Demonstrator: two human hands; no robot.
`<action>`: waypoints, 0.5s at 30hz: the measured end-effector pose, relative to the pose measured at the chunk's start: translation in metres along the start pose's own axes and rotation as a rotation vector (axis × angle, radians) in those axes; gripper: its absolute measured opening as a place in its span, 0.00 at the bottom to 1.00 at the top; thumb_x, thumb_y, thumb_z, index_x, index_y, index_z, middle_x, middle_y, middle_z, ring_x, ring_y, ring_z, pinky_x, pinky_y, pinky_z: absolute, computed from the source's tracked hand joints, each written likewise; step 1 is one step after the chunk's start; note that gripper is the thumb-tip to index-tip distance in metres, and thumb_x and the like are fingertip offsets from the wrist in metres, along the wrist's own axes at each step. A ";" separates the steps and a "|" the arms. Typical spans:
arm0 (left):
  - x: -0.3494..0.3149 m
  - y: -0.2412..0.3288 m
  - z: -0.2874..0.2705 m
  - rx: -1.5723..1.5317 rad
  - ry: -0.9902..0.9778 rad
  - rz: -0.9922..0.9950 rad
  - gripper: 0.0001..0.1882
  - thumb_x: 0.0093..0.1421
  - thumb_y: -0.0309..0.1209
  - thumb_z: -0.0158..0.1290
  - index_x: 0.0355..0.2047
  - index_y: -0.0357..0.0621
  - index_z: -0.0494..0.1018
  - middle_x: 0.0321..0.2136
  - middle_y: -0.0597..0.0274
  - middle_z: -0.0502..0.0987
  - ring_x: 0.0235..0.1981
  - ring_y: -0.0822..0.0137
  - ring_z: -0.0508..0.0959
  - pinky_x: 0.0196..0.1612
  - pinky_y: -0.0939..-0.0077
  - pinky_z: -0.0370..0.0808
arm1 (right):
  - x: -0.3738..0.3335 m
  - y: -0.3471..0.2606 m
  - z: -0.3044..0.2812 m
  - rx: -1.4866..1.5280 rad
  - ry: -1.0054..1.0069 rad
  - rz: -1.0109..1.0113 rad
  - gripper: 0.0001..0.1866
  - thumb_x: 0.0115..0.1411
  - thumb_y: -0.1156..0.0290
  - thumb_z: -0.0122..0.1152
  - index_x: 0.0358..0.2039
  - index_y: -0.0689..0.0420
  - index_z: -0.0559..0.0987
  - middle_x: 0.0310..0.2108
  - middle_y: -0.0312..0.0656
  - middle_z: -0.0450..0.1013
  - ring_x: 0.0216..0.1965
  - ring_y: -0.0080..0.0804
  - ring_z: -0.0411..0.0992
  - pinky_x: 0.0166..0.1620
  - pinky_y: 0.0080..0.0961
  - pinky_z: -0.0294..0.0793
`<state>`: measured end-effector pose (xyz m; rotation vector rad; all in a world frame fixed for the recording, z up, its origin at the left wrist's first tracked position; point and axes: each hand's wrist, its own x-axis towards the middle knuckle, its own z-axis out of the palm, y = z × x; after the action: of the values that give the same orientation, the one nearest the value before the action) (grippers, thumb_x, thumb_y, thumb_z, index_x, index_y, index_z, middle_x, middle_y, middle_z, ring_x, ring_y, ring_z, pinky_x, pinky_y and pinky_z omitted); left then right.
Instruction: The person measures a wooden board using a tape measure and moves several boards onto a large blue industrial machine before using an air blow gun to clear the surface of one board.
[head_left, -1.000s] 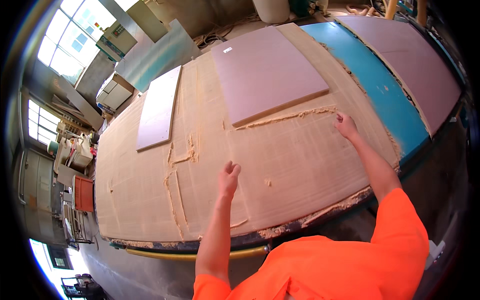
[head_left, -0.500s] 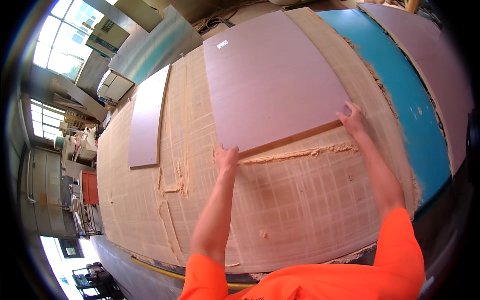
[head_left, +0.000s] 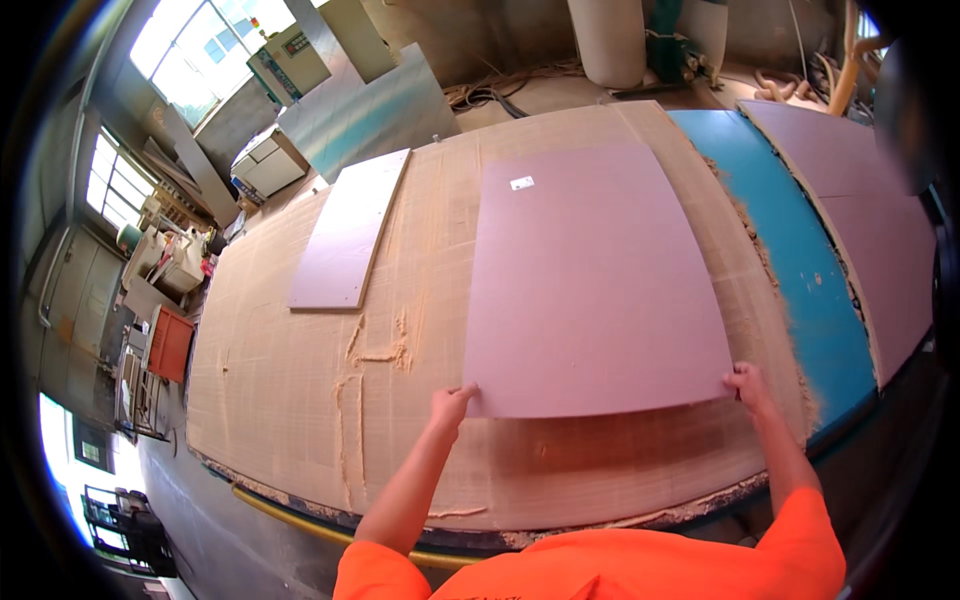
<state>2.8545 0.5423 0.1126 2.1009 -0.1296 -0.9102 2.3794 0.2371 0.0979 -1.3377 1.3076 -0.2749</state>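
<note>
One large mauve panel (head_left: 600,290) is over the dusty tan bed (head_left: 265,400), drawn nearer the person than half a second ago, its near edge raised above a shadow. Its long axis runs away from the body, white label (head_left: 522,184) toward the far left. The left hand (head_left: 452,406) and right hand (head_left: 750,387) grasp its near corners. Leftward rests a narrower panel (head_left: 350,235); rightward, a blue strip (head_left: 765,220).

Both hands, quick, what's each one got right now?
Left hand: grip closed, holding the large mauve panel at its near left corner.
Right hand: grip closed, holding the same panel at its near right corner.
</note>
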 end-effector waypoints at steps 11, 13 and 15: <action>-0.026 -0.125 -0.102 -0.315 -0.690 -0.327 0.26 0.57 0.44 0.52 0.48 0.35 0.68 0.40 0.54 0.76 0.38 0.61 0.77 0.42 0.65 0.73 | -0.253 0.099 0.104 0.713 -0.106 0.255 0.18 0.53 0.69 0.56 0.43 0.64 0.73 0.40 0.45 0.74 0.41 0.36 0.73 0.46 0.33 0.72; 0.015 -0.130 -0.109 -0.322 -0.548 -0.247 0.27 0.56 0.46 0.53 0.47 0.35 0.68 0.37 0.54 0.76 0.35 0.61 0.76 0.38 0.66 0.72 | -0.263 0.113 0.155 0.538 0.136 0.203 0.15 0.51 0.71 0.59 0.39 0.65 0.75 0.35 0.45 0.75 0.35 0.33 0.74 0.40 0.30 0.73; 0.028 -0.127 -0.089 -0.180 -0.327 -0.153 0.25 0.55 0.46 0.53 0.42 0.35 0.70 0.30 0.57 0.76 0.28 0.66 0.75 0.29 0.71 0.71 | -0.298 0.121 0.177 0.461 0.299 0.127 0.13 0.50 0.71 0.62 0.33 0.65 0.76 0.31 0.44 0.75 0.31 0.30 0.72 0.35 0.29 0.71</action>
<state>2.9058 0.6723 0.0401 1.8024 -0.0527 -1.3048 2.3561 0.6033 0.1053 -0.8409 1.4595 -0.6642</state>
